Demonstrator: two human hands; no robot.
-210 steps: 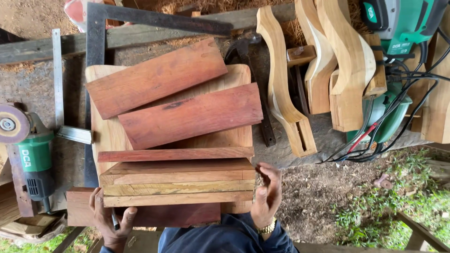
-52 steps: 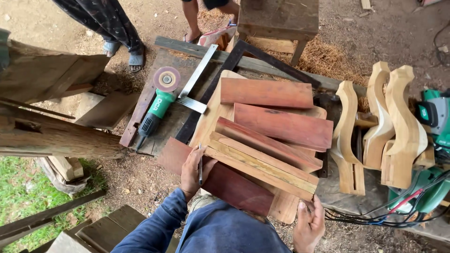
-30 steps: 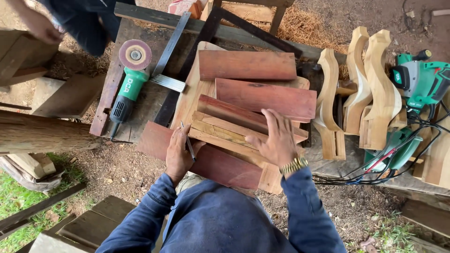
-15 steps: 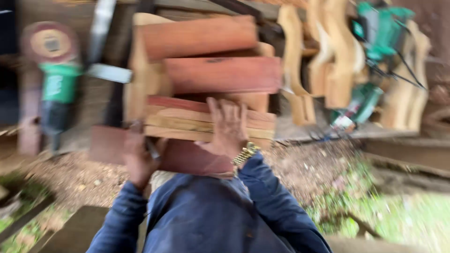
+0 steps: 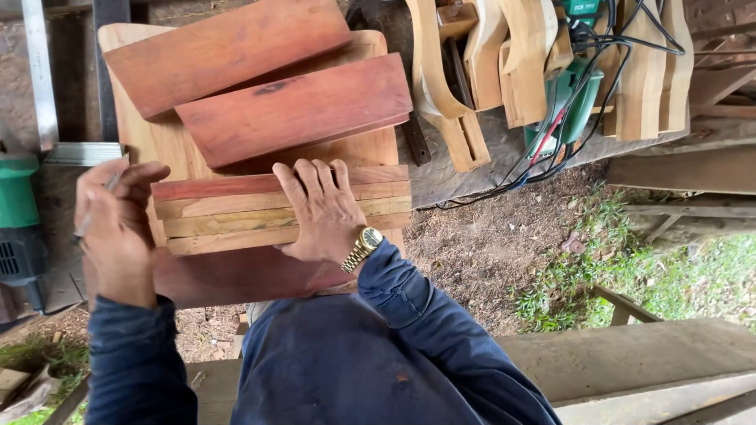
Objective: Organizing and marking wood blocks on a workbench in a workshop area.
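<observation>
Head view: we're looking down on a grey weathered workbench [image 5: 472, 169] loaded with timber. Biggest item on it is a pale curved-edge wooden panel [image 5: 150, 134]; two reddish-brown hardwood blocks [image 5: 291, 106] lie on it at a slight tilt, one above the other. Nearest us sits a stack of thin edge-on wood strips, red and yellowish [image 5: 228, 212], resting on a dark red board [image 5: 236, 275] that overhangs the bench edge.

Our right hand [image 5: 323, 212] lies flat on the strip stack, fingers together and stretched across the top strips, palm pressing down; gold wristwatch [image 5: 364, 244] at the cuff. Our left hand [image 5: 118, 228] hovers just left of the stack, fingers curled shut on a thin pencil-like stick [image 5: 106, 189]; we can't tell exactly what it is.

Right of the panel: pale carved curved wooden legs [image 5: 441, 86], green power tools with tangled black cables [image 5: 579, 94]. Left edge: green angle grinder [image 5: 20, 228], steel square [image 5: 43, 79].
</observation>
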